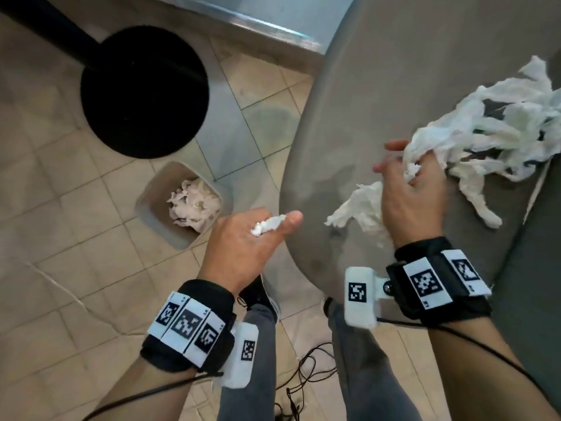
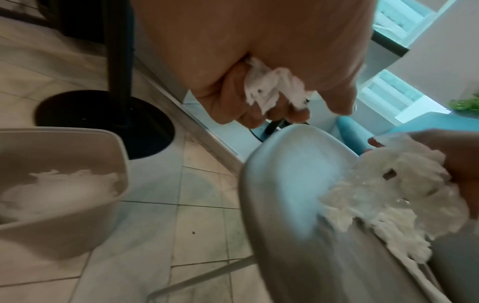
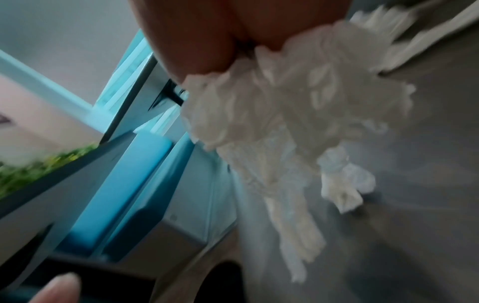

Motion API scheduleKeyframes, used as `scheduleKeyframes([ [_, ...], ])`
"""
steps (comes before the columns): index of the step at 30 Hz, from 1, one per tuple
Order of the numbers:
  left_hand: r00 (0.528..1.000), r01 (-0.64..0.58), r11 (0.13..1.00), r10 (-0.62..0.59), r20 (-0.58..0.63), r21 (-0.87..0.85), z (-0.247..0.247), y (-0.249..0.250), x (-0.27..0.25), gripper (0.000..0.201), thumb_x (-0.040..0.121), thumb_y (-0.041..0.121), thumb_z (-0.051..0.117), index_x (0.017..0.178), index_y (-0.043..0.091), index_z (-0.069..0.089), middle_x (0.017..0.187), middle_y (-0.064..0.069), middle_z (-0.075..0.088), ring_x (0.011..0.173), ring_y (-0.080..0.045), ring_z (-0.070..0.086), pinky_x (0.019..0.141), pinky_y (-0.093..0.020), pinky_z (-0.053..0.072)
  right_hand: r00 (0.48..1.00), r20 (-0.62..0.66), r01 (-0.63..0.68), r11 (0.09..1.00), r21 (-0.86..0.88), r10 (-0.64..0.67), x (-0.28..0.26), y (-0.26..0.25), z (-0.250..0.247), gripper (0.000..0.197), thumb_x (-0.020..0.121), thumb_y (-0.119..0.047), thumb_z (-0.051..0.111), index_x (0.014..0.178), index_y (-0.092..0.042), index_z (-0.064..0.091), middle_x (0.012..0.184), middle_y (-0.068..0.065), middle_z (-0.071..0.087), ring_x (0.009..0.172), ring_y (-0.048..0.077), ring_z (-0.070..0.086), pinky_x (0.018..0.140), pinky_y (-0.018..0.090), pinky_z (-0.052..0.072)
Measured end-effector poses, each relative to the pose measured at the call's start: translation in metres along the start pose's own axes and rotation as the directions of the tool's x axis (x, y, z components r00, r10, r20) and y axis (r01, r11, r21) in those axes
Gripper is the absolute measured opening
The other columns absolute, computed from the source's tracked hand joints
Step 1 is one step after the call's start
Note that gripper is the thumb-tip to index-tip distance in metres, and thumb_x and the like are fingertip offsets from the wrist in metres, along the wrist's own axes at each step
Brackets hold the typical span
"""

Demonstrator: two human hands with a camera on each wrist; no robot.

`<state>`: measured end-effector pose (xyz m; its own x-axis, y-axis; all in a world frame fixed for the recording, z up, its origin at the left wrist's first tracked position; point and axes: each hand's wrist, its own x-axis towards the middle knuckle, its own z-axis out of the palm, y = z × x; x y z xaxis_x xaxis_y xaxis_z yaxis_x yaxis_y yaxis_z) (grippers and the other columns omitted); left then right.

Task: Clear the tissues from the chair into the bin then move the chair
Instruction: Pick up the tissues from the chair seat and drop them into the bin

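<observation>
Bin (image 1: 158, 220) tissues (image 1: 194, 205) — head view

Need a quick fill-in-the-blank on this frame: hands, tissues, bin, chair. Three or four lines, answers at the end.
1. The left hand grips a small wad of ____ between the chair and the bin.
2. The right hand grips tissues that lie on the ____.
3. The bin stands on the ____, and it already holds tissues.
4. Beyond the bin a round ____ base sits on the tiles.

Missing words: tissue; chair; floor; black
</observation>
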<state>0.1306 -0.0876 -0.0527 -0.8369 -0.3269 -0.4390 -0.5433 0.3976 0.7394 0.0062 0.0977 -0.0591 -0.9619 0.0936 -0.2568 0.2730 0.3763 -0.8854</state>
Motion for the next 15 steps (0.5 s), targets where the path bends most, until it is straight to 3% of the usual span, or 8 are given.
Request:
scheduleKeyframes([
  [1,0.999,0.022,1.0,-0.021,-0.03,0.012,-0.009,-0.012,-0.002,0.067,0.086,0.068,0.056,0.054,0.013,0.035,0.049,0.005,0.032,0.047,-0.014,0.032,0.05,-0.033,0.032,0.998,0.056,-0.006,1.0,-0.006,0.006,-0.006,-0.006,0.018,0.005,0.092,-0.022,0.056,0.093,-0.023,0.06,0.081,-0.004,0.063,0.075,-0.001,0.06,0.072,0.011,0.043],
  [3,0.994,0.082,0.996,-0.078,-0.073,0.046,-0.026,-0.033,-0.008,0.074,0.092,0.07,0.04,0.054,0.006,0.04,0.049,-0.008,0.043,0.047,-0.019,0.044,0.051,-0.037,0.041,0.988,0.152,-0.027,0.999,-0.02,0.03,-0.019,-0.017,0.055,0.023,0.094,-0.045,0.055,0.085,-0.024,0.061,0.072,-0.005,0.064,0.072,0.003,0.063,0.069,0.017,0.046],
  [6,0.974,0.199,0.979,-0.194,-0.115,0.034,-0.05,-0.068,-0.011,0.067,0.102,0.054,0.028,0.058,0.01,0.053,0.052,0.005,0.053,0.049,-0.006,0.05,0.055,-0.031,0.037,0.957,0.278,-0.073,0.997,-0.033,0.079,-0.04,-0.029,0.112,0.06,0.096,-0.063,0.035,0.074,-0.021,0.071,0.061,-0.005,0.06,0.064,0.009,0.061,0.07,0.027,0.048],
  [7,0.964,0.235,0.972,-0.23,-0.132,0.025,-0.057,-0.083,-0.01,0.061,0.104,0.05,0.03,0.063,0.013,0.057,0.058,0.006,0.057,0.053,-0.004,0.051,0.057,-0.03,0.038,0.944,0.316,-0.085,0.996,-0.04,0.094,-0.045,-0.029,0.131,0.067,0.097,-0.063,0.028,0.07,-0.022,0.073,0.061,-0.004,0.059,0.064,0.011,0.06,0.07,0.03,0.048],
  [9,0.954,0.264,0.965,-0.259,-0.153,0.011,-0.069,-0.116,-0.003,0.046,0.105,0.041,0.037,0.077,0.014,0.061,0.072,-0.005,0.064,0.069,-0.019,0.058,0.066,-0.036,0.044,0.917,0.387,-0.089,0.995,-0.037,0.096,-0.055,-0.025,0.167,0.07,0.099,-0.06,0.025,0.073,-0.02,0.077,0.061,-0.004,0.058,0.062,0.012,0.056,0.067,0.028,0.045],
  [11,0.949,0.28,0.96,-0.278,-0.149,-0.008,-0.076,-0.154,0.007,0.031,0.103,0.035,0.044,0.089,0.013,0.06,0.088,-0.011,0.067,0.08,-0.027,0.058,0.07,-0.038,0.045,0.884,0.46,-0.072,0.997,-0.034,0.08,-0.063,-0.013,0.204,0.06,0.1,-0.054,0.033,0.097,-0.011,0.074,0.066,-0.008,0.056,0.06,0.008,0.052,0.064,0.027,0.041],
  [13,0.938,0.312,0.95,-0.312,-0.151,-0.024,-0.082,-0.189,0.02,0.018,0.101,0.03,0.049,0.096,0.019,0.061,0.102,-0.003,0.067,0.091,-0.021,0.058,0.074,-0.03,0.04,0.851,0.522,-0.061,0.998,-0.02,0.062,-0.07,0.004,0.238,0.033,0.103,-0.031,0.039,0.12,-0.018,0.064,0.078,-0.011,0.057,0.06,0.0,0.05,0.063,0.022,0.04],
  [15,0.926,0.325,0.944,-0.331,-0.184,-0.058,-0.085,-0.216,0.034,0.01,0.098,0.025,0.054,0.1,0.023,0.064,0.112,0.002,0.066,0.104,-0.017,0.058,0.082,-0.022,0.038,0.821,0.569,-0.086,0.995,0.041,0.047,-0.074,0.024,0.269,0.035,0.101,-0.012,0.038,0.13,-0.024,0.055,0.094,-0.005,0.061,0.065,0.001,0.051,0.065,0.021,0.044],
])
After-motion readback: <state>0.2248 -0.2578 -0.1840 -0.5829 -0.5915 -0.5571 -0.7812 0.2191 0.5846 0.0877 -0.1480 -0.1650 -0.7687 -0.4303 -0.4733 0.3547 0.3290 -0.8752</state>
